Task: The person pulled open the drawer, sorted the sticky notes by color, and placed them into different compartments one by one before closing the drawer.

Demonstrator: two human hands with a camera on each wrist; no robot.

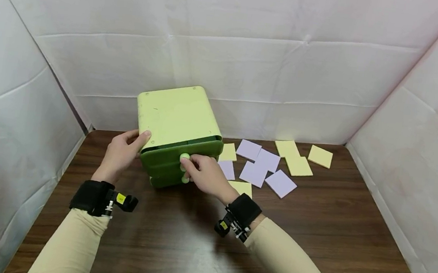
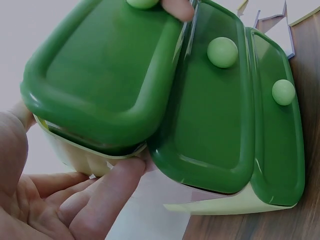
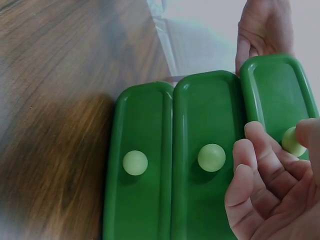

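A light green drawer cabinet (image 1: pixel 176 118) stands at the back of the wooden table (image 1: pixel 199 238). It has three dark green drawer fronts with pale round knobs. The top drawer (image 1: pixel 178 152) is pulled out a little. My right hand (image 1: pixel 202 173) pinches the top knob (image 1: pixel 185 156), also seen in the right wrist view as the top knob (image 3: pixel 292 141). My left hand (image 1: pixel 121 152) holds the cabinet's left side, its thumb (image 1: pixel 143 138) on the top edge. In the left wrist view the top drawer (image 2: pixel 102 70) juts out past the middle drawer (image 2: pixel 210 105), and my left fingers (image 2: pixel 105 195) lie under it.
Several yellow and lilac sticky note pads (image 1: pixel 266 164) lie scattered on the table to the right of the cabinet. White padded walls (image 1: pixel 292 64) close in the back and both sides. A bare stretch of table lies in front of the cabinet.
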